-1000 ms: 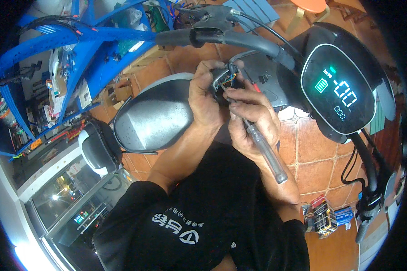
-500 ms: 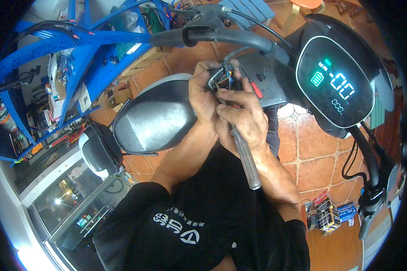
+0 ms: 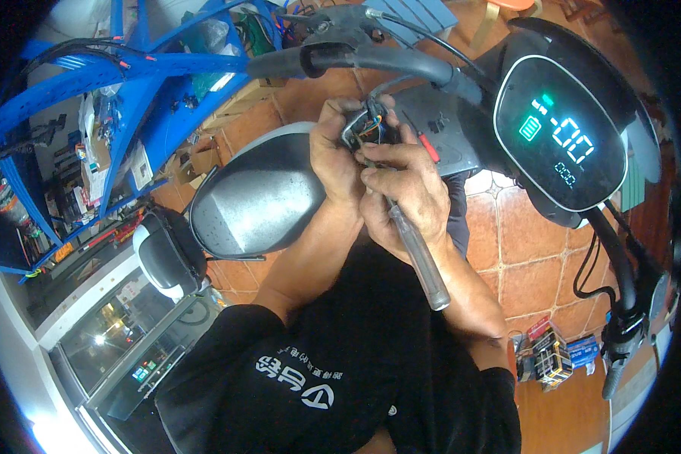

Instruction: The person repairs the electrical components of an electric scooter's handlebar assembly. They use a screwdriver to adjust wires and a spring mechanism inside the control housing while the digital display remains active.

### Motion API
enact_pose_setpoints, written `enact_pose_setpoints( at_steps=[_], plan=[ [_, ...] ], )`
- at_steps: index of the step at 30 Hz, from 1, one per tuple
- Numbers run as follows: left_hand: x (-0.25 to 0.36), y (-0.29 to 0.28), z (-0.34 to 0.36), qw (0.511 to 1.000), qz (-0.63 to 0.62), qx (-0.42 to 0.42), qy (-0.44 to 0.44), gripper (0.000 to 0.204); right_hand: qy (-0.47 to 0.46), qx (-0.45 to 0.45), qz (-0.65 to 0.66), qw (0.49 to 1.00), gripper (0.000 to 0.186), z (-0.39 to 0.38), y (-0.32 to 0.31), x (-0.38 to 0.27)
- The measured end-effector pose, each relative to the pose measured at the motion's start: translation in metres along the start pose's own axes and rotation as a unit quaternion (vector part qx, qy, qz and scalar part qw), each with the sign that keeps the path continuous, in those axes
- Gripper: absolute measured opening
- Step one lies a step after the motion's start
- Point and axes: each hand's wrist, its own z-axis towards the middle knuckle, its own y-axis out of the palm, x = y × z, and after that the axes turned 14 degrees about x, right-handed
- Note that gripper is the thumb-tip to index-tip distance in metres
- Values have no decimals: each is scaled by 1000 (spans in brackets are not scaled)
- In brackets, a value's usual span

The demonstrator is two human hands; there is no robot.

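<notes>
My left hand (image 3: 333,155) is closed around a small dark housing (image 3: 353,129) with thin coloured wires (image 3: 374,125) coming out of it, below the curved black handlebar (image 3: 397,64). My right hand (image 3: 408,193) grips a screwdriver (image 3: 420,250) with a clear handle pointing down toward me; its shaft runs under my fingers toward the housing, where the tip is hard to make out. A red-handled object (image 3: 428,147) lies on the grey scooter body (image 3: 454,151), just right of my fingers.
A scooter seat (image 3: 253,204) lies left of my hands, a lit display (image 3: 560,132) and more handlebar (image 3: 620,295) to the right. Blue metal shelving (image 3: 144,106) with parts stands upper left, a glass cabinet (image 3: 106,325) lower left, stacked boxes (image 3: 548,356) on the floor lower right.
The screwdriver's handle end has swung left from where it was a second ago, then slightly back right. My right hand has moved a little up and left, closer against my left hand.
</notes>
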Motion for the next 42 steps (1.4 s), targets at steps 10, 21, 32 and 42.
enact_pose_setpoints(
  at_steps=[10,21,32,42],
  plan=[
    [0,0,5,999,34,13,17,26,-54,-15,-69,996,34,-11,9,9],
    [6,2,6,999,15,39,-9,25,-17,-4,-33,999,26,6,5,9],
    [1,-9,14,995,77,22,56,32,-44,11,-79,996,25,0,15,11],
    [11,17,6,994,74,84,-6,29,-20,-4,-46,999,17,11,4,9]
  ],
)
